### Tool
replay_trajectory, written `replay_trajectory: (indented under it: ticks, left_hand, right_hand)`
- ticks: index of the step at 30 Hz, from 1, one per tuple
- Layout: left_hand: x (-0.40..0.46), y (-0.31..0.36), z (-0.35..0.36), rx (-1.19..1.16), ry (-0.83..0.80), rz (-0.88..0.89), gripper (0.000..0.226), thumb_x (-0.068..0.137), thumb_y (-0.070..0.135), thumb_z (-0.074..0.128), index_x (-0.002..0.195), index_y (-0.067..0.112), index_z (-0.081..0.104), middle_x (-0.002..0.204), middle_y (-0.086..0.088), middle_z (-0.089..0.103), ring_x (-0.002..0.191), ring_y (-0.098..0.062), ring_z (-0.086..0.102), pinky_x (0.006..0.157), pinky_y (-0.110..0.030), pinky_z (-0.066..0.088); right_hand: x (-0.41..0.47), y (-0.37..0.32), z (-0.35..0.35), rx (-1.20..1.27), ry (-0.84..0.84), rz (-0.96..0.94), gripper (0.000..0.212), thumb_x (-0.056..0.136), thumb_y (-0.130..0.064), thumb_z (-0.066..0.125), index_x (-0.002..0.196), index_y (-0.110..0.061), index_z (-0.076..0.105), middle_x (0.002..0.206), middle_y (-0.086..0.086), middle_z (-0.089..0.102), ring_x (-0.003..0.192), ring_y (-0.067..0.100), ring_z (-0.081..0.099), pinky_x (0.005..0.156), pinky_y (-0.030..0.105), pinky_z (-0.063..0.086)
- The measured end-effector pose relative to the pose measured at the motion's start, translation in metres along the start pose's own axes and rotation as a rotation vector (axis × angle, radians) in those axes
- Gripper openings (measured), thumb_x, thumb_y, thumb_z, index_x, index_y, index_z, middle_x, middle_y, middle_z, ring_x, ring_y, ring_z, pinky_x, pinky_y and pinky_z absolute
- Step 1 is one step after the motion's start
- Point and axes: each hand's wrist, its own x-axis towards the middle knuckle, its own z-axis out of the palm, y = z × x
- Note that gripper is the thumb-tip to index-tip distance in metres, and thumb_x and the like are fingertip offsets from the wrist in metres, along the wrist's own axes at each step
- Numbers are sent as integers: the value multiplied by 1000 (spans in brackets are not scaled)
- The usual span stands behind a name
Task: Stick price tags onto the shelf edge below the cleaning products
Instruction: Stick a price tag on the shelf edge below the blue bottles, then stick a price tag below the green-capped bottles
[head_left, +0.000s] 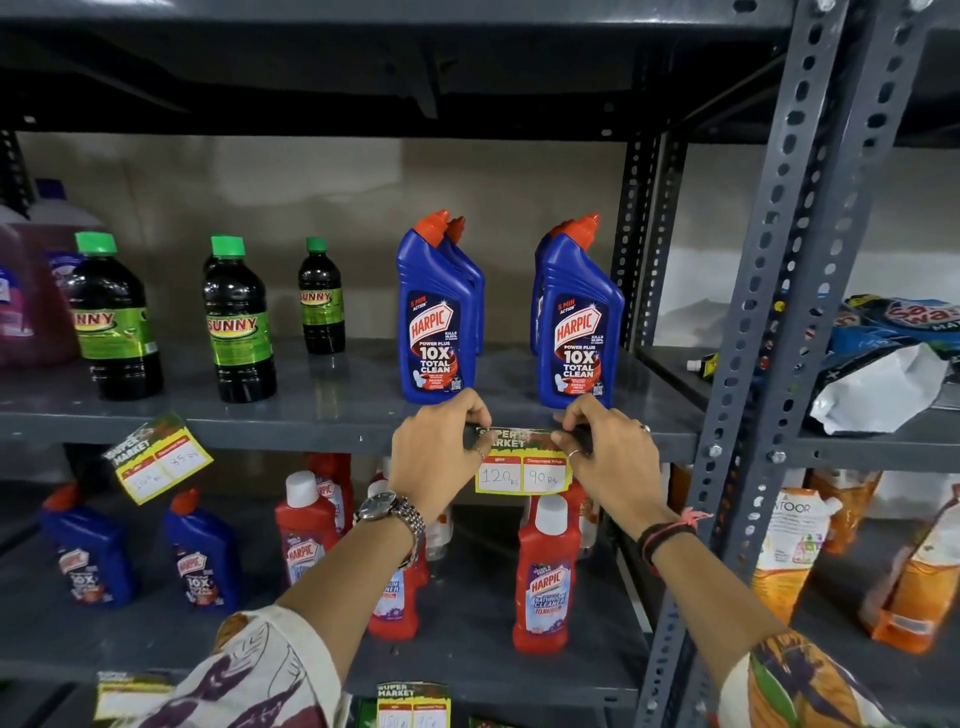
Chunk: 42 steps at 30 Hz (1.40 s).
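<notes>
Far to the left of our price tag, another tag hangs crooked on the same shelf edge. It looks half loose, so we think these tags do not stick well unless we press hard.

Our left hand pinches the top left corner of the price tag against the shelf edge. The fingers are close together on it. The price tag sits below the gap between the two blue cleaner bottles.

Our right hand pinches the top right corner the same way.

We think the price tag is thin, light paper. It bends easily and could crease or tear. So it is best to hold it by the top corners and rub along the dark top strip, not pull on the yellow bottom part.
</notes>
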Motion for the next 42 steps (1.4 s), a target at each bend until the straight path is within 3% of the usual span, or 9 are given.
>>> replay_trajectory:
  ticks: [7,11,14,18,22,26,30,35,42]
  left_hand:
    - [-18,-36,-21,-64,-184,119,27,91,27,55,115,25,41,124,4,62,97,-14,66,76,-36,57]
    - [-35,-93,-63,89,-94,105,36,92,40,48,122,21,48,136,-12,53,129,-34,45,100,-46,43]
    - [-39,-147,-99,181,-24,148,39,90,43,40,117,17,50,128,-14,60,126,-28,50,114,-40,23]
    - [-48,-216,-148,109,-8,76,41,88,44,38,115,18,54,115,-8,66,113,-29,56,98,-36,42]
    - [-51,-277,-190,123,-42,97,38,86,40,49,116,16,53,114,-8,63,104,-27,58,85,-40,49]
    - [-46,-325,-213,135,-95,131,31,84,37,60,105,15,55,116,-7,64,108,-27,58,89,-42,49]
    - [-41,-354,-215,193,-212,221,28,82,51,58,89,24,61,131,-1,59,125,-18,49,110,-37,34]
    - [-43,-356,-214,207,-212,210,28,79,53,63,90,27,65,137,7,54,124,-18,52,95,-37,46]
    - [-39,-360,-212,175,-207,206,22,79,48,66,82,27,67,134,10,56,115,-16,56,82,-36,51]
  right_hand:
    - [10,9,-17,91,-225,73,31,81,3,58,87,-26,49,109,-8,69,108,6,56,69,7,42]
    - [7,-16,-10,174,-194,101,22,88,-4,54,101,-22,53,117,0,65,114,17,54,79,31,51]
    - [8,-63,17,183,-112,45,21,88,-12,58,105,-23,55,114,-2,65,108,15,57,85,35,48]
    - [10,-148,71,240,-69,-17,20,88,-19,60,107,-23,57,110,-5,66,96,7,58,79,18,43]
    - [9,-228,133,285,-86,-49,21,88,-26,58,108,-25,56,108,0,67,96,18,61,87,44,48]
    - [8,-285,177,259,-60,-34,24,87,-27,60,111,-23,57,107,0,69,97,19,62,79,41,51]
    - [12,-314,203,168,-84,-55,29,86,-30,60,114,-27,57,106,2,68,96,19,62,75,37,52]
    - [20,-332,220,70,-35,-4,29,86,-34,60,115,-29,59,104,2,70,95,20,62,75,35,50]
    - [25,-338,226,-15,31,-6,3,86,-29,61,87,-28,63,81,-6,71,75,16,63,61,29,48]
